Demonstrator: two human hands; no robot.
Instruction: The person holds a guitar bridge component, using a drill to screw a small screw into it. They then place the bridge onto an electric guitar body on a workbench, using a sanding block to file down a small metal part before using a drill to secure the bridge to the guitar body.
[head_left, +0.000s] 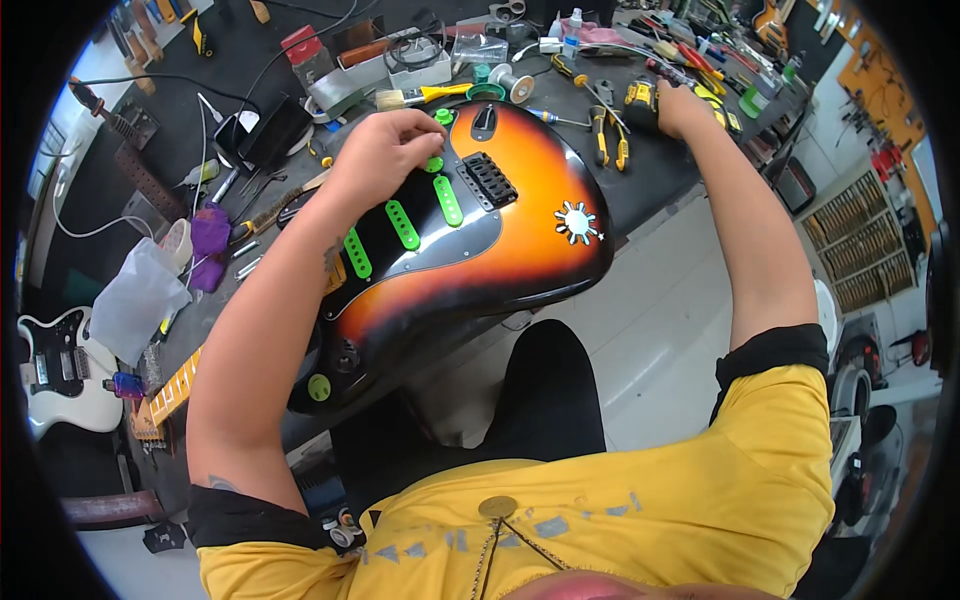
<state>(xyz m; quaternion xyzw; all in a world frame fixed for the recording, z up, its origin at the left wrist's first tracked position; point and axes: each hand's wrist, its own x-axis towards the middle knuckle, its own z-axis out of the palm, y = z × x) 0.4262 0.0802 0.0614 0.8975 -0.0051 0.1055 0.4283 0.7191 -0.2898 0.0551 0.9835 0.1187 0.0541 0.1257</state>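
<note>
Bright light is filling the room, with the window (48,148) at the left glowing pale. Reflections are gleaming on the glossy guitar (535,225) and floor tiles (645,385). Fisheye distortion is bending edges, while black is swallowing the corners.

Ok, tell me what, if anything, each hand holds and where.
The right hand has its grip around the middle of a yellow power tool; the left hand is at green knobs, hold unclear.
</note>
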